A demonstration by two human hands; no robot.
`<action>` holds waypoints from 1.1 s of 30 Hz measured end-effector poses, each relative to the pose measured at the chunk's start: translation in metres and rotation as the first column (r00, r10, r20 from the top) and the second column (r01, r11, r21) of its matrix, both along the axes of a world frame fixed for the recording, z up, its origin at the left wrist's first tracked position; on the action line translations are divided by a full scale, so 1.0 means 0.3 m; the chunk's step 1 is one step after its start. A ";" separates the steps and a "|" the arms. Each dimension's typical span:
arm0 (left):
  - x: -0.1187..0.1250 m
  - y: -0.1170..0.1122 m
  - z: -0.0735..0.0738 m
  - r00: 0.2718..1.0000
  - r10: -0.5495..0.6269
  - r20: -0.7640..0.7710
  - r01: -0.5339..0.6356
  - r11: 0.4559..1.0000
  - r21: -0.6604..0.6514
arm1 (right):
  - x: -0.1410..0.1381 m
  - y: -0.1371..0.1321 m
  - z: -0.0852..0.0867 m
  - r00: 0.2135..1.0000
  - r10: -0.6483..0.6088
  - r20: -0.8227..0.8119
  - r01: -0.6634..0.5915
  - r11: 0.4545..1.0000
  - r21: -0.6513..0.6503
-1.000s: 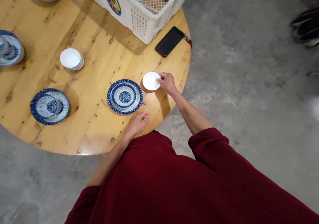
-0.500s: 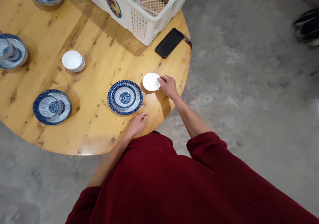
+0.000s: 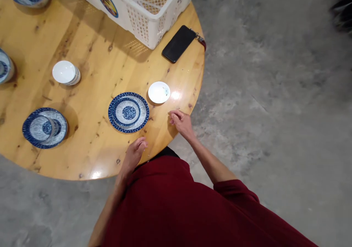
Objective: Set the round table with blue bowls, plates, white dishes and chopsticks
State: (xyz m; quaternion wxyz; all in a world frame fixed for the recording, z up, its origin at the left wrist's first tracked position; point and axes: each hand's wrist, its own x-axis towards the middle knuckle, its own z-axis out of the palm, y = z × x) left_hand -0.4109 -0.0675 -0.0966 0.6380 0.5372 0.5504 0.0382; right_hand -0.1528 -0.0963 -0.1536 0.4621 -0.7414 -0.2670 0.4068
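currently r. grip (image 3: 181, 121) is hanging released near the surface (image 3: 90, 144) edge; the wht saucer (image 3: 158, 92) is lying ahead & slightly left of it, near but apart. l. grip (image 3: 134, 151) is curling loosely by the same edge; can't tell if it's clenching anything. the blue-&-wht plate stack (image 3: 128, 112) is sitting just ahead of l. grip, w/ the saucer lying just beside it. farther ahead of r. grip, a blk phone (image 3: 179, 43) is resting, & a wht crate (image 3: 137, 23) is standing beyond. well left of l. grip, a patterned bowl (image 3: 40, 129) is sitting on a plate (image 3: 62, 118); small wht bowls (image 3: 66, 73) are nesting farther ahead.
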 end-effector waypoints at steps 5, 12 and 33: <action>0.016 -0.046 -0.015 0.999 -0.048 0.007 0.048 0.999 0.020 | -0.044 -0.043 0.005 1.000 0.005 -0.017 -0.005 1.000 -0.016; -0.124 -0.028 0.006 0.996 -0.001 0.094 -0.003 0.999 0.034 | -0.171 -0.120 0.046 0.996 -0.091 0.000 0.091 0.996 -0.009; -1.039 -0.178 0.024 0.947 0.269 0.178 -0.289 0.953 0.095 | -1.173 -0.293 0.083 0.982 0.138 -0.132 -0.134 0.990 0.041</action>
